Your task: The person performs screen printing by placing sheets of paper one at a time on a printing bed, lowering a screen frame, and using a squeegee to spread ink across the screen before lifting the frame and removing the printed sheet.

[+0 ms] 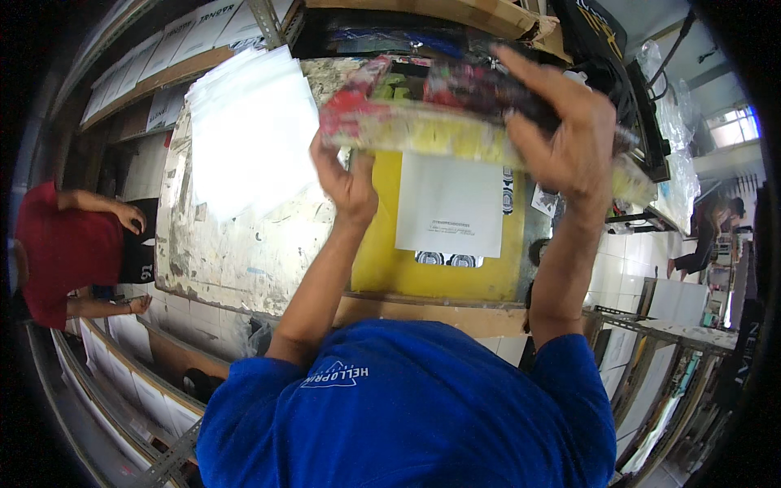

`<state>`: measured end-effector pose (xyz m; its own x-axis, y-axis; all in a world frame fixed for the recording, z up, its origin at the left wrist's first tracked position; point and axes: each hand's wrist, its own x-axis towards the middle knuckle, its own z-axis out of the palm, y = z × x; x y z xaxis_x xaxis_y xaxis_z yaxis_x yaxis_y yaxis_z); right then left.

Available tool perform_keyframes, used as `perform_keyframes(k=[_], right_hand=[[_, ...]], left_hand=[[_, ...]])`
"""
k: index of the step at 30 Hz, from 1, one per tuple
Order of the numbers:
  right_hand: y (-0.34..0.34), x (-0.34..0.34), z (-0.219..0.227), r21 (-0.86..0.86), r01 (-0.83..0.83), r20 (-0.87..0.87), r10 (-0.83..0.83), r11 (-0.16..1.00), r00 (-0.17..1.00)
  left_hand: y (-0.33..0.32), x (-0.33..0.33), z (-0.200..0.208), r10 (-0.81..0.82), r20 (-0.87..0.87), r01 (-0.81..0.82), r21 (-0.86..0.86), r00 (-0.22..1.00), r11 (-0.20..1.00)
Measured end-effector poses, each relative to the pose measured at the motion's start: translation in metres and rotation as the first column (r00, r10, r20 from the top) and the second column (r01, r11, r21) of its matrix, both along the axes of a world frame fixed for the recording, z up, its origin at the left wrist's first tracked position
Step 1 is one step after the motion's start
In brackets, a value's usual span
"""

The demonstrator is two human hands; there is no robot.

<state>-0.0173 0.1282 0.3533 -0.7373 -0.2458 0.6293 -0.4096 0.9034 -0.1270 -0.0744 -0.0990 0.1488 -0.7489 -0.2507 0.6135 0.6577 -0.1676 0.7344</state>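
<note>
Two bare hands held a paint-stained frame (431,134) up over a yellow board (374,252), its near rail smeared pink and yellow and blurred. The frame's long axis ran roughly left to right, dipping toward the right, and it lay just beyond a white sheet (451,199) on the board, partly overhanging the sheet's far edge. The left hand (350,191) was closed on the frame's near left corner, thumb apart from the curled fingers. The right hand (569,146) was at the frame's right part, thumb and forefinger spread wide about a dark bar (480,91); whether it gripped the bar, the rail or both could not be told. The left hand was nearer the sheet's left edge, the right hand beyond its far right corner.

Black-and-white printed pieces (449,259) peeped from under the sheet. To the left, a fanned stack of white paper (252,130) rested on a paint-spotted table (252,256). Around it stood shelves of wrapped packs (175,37) and a tiled floor (199,317); a co-worker in maroon (61,252) was at the left, another person (706,232) far off right.
</note>
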Motion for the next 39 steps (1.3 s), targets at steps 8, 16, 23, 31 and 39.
perform_keyframes(k=[8,16,23,31,39], right_hand=[[0.010,-0.053,0.051,-0.153,-0.050,0.033,0.056,0.987,0.998],[-0.009,-0.051,0.077,-0.170,0.039,0.143,-0.014,0.985,0.990],[0.003,-0.059,0.070,-0.123,0.079,0.132,-0.063,0.989,0.989],[-0.019,-0.056,0.067,-0.113,0.169,0.096,-0.158,0.979,0.983],[0.052,-0.085,0.047,-0.215,-0.029,0.241,0.081,0.976,0.967]], left_hand=[[0.067,-0.147,-0.126,0.293,0.222,0.033,-0.845,0.930,0.533],[0.089,-0.174,-0.170,-0.075,0.552,0.344,-0.403,0.830,0.848],[0.036,-0.135,-0.096,0.014,0.509,0.141,-0.266,0.861,0.954],[-0.141,-0.077,-0.117,0.236,0.523,-0.232,-0.074,0.819,0.970],[-0.315,-0.018,-0.131,0.878,0.380,-0.677,-0.567,0.291,0.469]])
